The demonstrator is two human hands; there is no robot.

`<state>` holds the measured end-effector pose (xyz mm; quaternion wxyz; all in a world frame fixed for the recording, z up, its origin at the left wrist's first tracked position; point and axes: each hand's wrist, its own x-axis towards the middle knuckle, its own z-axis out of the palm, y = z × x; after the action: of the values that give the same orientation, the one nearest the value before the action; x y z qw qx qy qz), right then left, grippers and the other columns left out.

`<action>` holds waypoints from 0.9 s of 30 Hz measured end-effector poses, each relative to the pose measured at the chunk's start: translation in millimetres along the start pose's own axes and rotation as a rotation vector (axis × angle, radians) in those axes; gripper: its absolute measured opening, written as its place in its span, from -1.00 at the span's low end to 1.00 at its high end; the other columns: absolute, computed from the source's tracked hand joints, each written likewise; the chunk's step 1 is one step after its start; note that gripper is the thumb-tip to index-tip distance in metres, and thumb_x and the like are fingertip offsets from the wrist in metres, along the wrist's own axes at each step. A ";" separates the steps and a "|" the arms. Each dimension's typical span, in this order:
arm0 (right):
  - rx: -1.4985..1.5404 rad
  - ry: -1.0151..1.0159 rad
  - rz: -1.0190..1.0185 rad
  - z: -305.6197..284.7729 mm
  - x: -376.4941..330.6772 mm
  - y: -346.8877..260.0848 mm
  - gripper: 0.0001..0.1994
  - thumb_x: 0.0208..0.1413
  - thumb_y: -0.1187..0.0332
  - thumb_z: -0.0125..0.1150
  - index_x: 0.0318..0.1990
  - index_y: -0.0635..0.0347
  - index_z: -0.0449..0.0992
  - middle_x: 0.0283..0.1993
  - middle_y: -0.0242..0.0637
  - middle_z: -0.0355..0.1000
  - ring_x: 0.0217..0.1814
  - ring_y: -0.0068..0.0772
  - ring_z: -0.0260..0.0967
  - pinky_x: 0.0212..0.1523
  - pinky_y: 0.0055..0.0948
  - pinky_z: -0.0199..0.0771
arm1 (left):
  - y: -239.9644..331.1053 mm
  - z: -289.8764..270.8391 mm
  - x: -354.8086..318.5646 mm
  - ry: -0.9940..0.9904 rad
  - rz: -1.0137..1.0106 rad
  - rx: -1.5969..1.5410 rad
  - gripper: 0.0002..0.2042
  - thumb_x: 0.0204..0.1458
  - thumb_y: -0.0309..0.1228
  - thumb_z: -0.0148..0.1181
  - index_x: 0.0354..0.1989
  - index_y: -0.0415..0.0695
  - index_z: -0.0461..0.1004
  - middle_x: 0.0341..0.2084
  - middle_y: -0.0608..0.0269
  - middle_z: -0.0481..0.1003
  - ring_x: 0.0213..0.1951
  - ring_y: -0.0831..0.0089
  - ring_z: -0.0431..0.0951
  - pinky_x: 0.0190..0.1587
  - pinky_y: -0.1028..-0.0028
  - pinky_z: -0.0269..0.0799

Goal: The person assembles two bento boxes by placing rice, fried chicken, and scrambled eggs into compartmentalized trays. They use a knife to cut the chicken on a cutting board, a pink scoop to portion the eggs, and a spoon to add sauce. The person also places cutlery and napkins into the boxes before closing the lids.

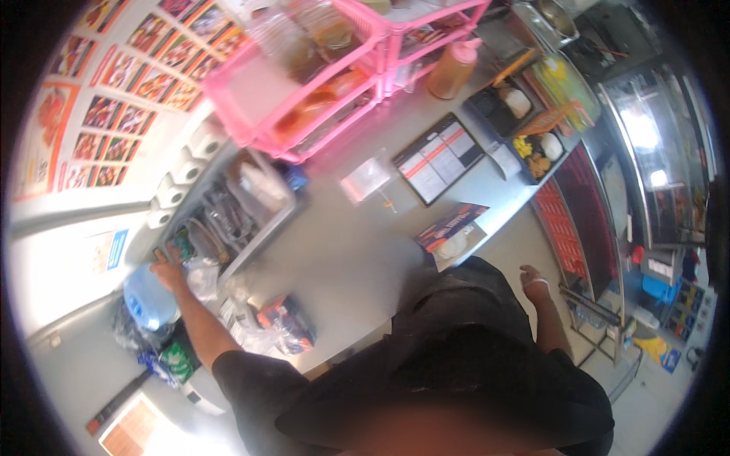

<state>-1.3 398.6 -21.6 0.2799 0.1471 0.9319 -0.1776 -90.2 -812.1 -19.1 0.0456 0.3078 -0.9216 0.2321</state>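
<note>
Black cloth clothing (pixel 464 304) close below, left arm stretched far

It stands against the front edge of the grey metal counter (pixel 319 228), whose middle offers bare room. The right hand (pixel 534 280) hangs beyond this edge, above the pale floor (pixel 506 239), fingers loosely apart and holding nothing visible. The left hand (pixel 169 273) has its fingers partly extended, between the rectangular grey plastic bin (pixel 262 238) and the round translucent blue bottle (pixel 150 295); I cannot tell if it pinches something. The bin holds dark wrapped packets (pixel 228 216). Near the counter edge, one printed cardboard box (pixel 451 228) contains something white.
</note>
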 end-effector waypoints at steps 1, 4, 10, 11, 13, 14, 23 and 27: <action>-0.043 0.018 -0.062 1.8 1.2 3.4 -0.68 0.40 0.27 0.12 0.18 0.11 0.66 0.10 0.10 0.66 0.15 0.17 0.62 0.21 0.03 0.58 | 1.7 -14.1 -1.9 0.021 -0.211 -0.421 -0.43 0.29 -0.10 0.30 0.43 0.03 0.38 0.05 -0.09 0.57 0.07 0.02 0.65 0.04 0.13 0.64; -0.045 0.079 -0.131 9.3 3.0 7.3 -0.67 0.41 0.26 0.12 0.17 0.13 0.67 0.04 0.10 0.68 0.11 0.18 0.64 0.19 0.03 0.59 | 21.9 -58.8 -2.5 0.149 -0.551 -1.491 -0.62 0.39 -0.33 0.17 0.28 -0.20 0.34 -0.07 0.02 0.60 -0.08 0.16 0.68 -0.08 0.22 0.67; -0.102 0.007 -0.179 11.1 11.1 8.8 -0.68 0.41 0.27 0.13 0.17 0.13 0.68 0.10 0.09 0.67 0.13 0.22 0.63 0.22 0.01 0.59 | 121.4 -189.5 37.6 0.113 -0.175 -1.813 -0.92 0.41 -0.37 0.06 -0.14 -0.06 0.43 -0.33 0.34 0.40 -0.26 0.48 0.39 -0.14 0.39 0.41; -0.115 -0.006 -0.217 10.3 13.7 8.3 -0.68 0.41 0.27 0.14 0.18 0.13 0.68 0.11 0.09 0.67 0.13 0.22 0.63 0.22 0.01 0.59 | 153.9 -221.6 34.0 0.089 -0.027 -1.596 -0.88 0.43 -0.33 0.04 -0.13 -0.07 0.44 -0.33 0.34 0.40 -0.26 0.48 0.38 -0.12 0.38 0.39; -0.019 0.042 -0.144 8.3 18.6 4.5 -0.68 0.41 0.28 0.15 0.17 0.13 0.67 0.12 0.10 0.66 0.13 0.21 0.63 0.22 0.00 0.59 | 230.5 -293.7 28.7 0.126 0.283 -1.393 -0.80 0.45 -0.25 0.01 -0.12 -0.10 0.46 -0.33 0.34 0.40 -0.25 0.47 0.37 -0.09 0.36 0.35; 0.029 0.054 -0.094 7.1 20.1 1.5 -0.69 0.42 0.28 0.15 0.17 0.13 0.67 0.12 0.10 0.66 0.13 0.21 0.63 0.21 0.00 0.59 | 266.6 -332.9 32.6 0.099 0.421 -1.409 -0.72 0.50 -0.21 -0.04 -0.09 -0.17 0.46 -0.28 0.28 0.46 -0.21 0.45 0.51 -0.13 0.36 0.43; 0.110 0.127 0.063 -13.3 -9.2 -13.8 -0.64 0.43 0.26 0.08 0.25 0.06 0.63 0.22 0.00 0.63 0.23 0.12 0.59 0.29 -0.02 0.54 | 455.9 -424.2 77.8 0.071 0.625 -1.236 -0.70 0.26 -0.26 0.27 -0.01 -0.22 0.70 -0.24 -0.13 0.73 -0.22 0.04 0.77 -0.06 0.14 0.62; 0.112 0.074 0.187 -6.6 -35.8 16.6 -0.64 0.42 0.25 0.09 0.26 0.04 0.63 0.22 0.03 0.63 0.27 0.10 0.59 0.32 -0.03 0.54 | 468.2 -391.6 95.9 0.051 0.774 -1.247 -0.70 0.26 -0.26 0.28 -0.03 -0.23 0.71 -0.25 -0.13 0.74 -0.23 0.04 0.77 -0.06 0.14 0.63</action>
<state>30.4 410.0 0.0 0.2521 0.2554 0.9123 -0.1971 -466.1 -357.0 163.3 0.1486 -0.1285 -0.9238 -0.3286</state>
